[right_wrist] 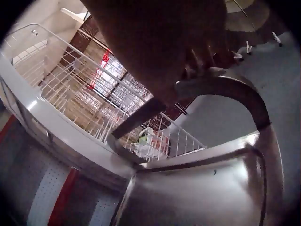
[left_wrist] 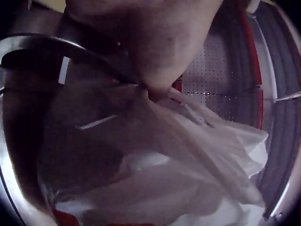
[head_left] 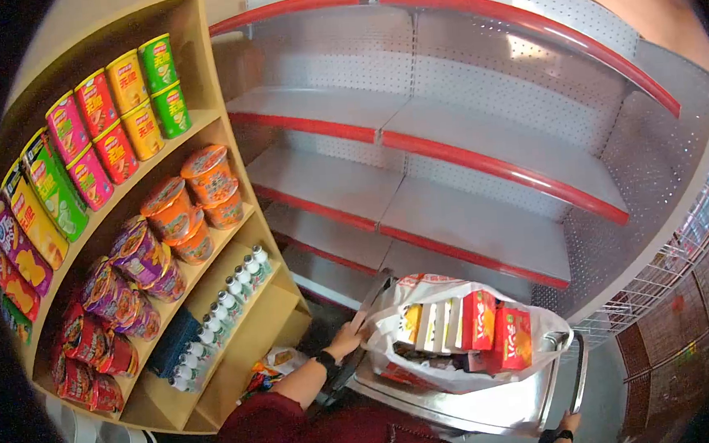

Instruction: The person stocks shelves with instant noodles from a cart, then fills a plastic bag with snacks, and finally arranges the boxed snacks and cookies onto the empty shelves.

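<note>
A white plastic bag (head_left: pixel 461 377) stands on a stainless steel cart (head_left: pixel 504 403), holding several red boxes (head_left: pixel 511 338) and several pale boxes (head_left: pixel 438 323). My left hand (head_left: pixel 347 341) grips the cart's left handle beside the bag. In the left wrist view, the bag's plastic (left_wrist: pixel 150 141) bunches up right at the left hand (left_wrist: pixel 155 42). The right hand (head_left: pixel 571 422) holds the opposite handle (head_left: pixel 579 370), low at the right. Its fingers (right_wrist: pixel 202 59) curl over the curved metal bar (right_wrist: pixel 230 84) in the right wrist view.
A wooden shelf unit (head_left: pixel 215 84) at the left carries chip canisters (head_left: pixel 112 153), instant noodle tubs (head_left: pixel 167 208) and small bottles (head_left: pixel 222 307). Grey shelves with red edges (head_left: pixel 481 161) stand ahead of the cart. A white wire rack (head_left: pixel 632 306) is at the right.
</note>
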A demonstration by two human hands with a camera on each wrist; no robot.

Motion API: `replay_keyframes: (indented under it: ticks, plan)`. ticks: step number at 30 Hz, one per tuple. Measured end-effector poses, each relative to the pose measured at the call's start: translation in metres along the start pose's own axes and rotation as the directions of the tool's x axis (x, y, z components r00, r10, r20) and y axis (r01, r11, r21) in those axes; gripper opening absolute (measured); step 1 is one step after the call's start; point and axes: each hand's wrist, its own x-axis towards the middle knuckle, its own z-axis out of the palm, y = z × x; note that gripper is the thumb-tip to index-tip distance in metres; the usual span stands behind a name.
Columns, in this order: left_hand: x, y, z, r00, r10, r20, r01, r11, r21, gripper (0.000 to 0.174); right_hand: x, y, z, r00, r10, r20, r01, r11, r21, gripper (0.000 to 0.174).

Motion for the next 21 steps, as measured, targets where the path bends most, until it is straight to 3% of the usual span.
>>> replay_keyframes:
  ticks: [1, 2, 4, 7, 8, 10, 12, 13, 15, 16, 19, 21]
  plan:
    - [-0.005, 0.018, -0.006, 1.0, -0.002, -0.022, 0.003, 0.997, 0.083, 0.039, -0.01, -0.005, -0.002, 1.0, 0.009, -0.015, -0.008, 0.998, 0.055, 0.035]
    - [0.005, 0.002, -0.004, 1.0, 0.013, -0.016, -0.012, 0.996, 0.09, 0.039, -0.025, -0.026, -0.015, 0.999, 0.02, -0.029, -0.017, 0.994, 0.111, 0.037]
    - [0.023, -0.059, 0.009, 0.993, -0.091, 0.072, 0.098, 0.991, -0.096, 0.056, -0.044, -0.054, -0.037, 0.997, 0.072, -0.017, -0.07, 0.991, 0.11, 0.037]
    - [0.033, -0.1, 0.016, 0.982, -0.188, 0.014, 0.188, 0.982, -0.032, 0.068, -0.075, -0.114, -0.074, 0.991, 0.135, 0.007, -0.136, 0.989, 0.06, 0.037]
    - [0.028, -0.092, 0.016, 0.973, -0.23, -0.036, 0.23, 0.973, -0.013, 0.073, -0.087, -0.116, -0.081, 0.991, 0.136, 0.004, -0.136, 0.99, 0.021, 0.036]
    - [0.04, -0.126, 0.017, 0.972, -0.233, -0.012, 0.233, 0.972, 0.015, 0.073, -0.063, -0.067, -0.035, 0.992, 0.072, -0.103, -0.072, 0.997, 0.0, 0.032]
    - [0.045, -0.149, 0.017, 0.971, -0.239, -0.03, 0.239, 0.971, 0.008, 0.068, -0.077, -0.093, -0.06, 0.983, 0.175, -0.06, -0.176, 0.984, -0.013, 0.031]
    - [0.038, -0.129, 0.018, 0.972, -0.233, -0.011, 0.233, 0.972, 0.016, 0.068, -0.081, -0.1, -0.067, 0.979, 0.195, -0.066, -0.196, 0.98, -0.015, 0.031]
    - [0.012, -0.047, 0.012, 0.96, -0.244, -0.136, 0.254, 0.965, 0.06, 0.063, -0.084, -0.108, -0.072, 0.983, 0.177, -0.055, -0.176, 0.984, 0.011, 0.03]
    - [0.01, -0.042, 0.012, 0.975, -0.204, -0.086, 0.198, 0.978, -0.065, 0.059, -0.087, -0.114, -0.079, 0.98, 0.192, -0.06, -0.192, 0.981, 0.008, 0.03]
    - [0.027, -0.086, 0.015, 0.955, -0.255, -0.151, 0.255, 0.967, -0.02, 0.059, -0.09, -0.11, -0.076, 0.983, 0.18, -0.039, -0.178, 0.983, 0.052, 0.03]
    - [0.023, -0.083, 0.012, 0.954, -0.267, -0.137, 0.273, 0.962, 0.025, 0.061, -0.07, -0.071, -0.041, 0.993, 0.027, -0.116, -0.024, 0.999, 0.026, 0.028]
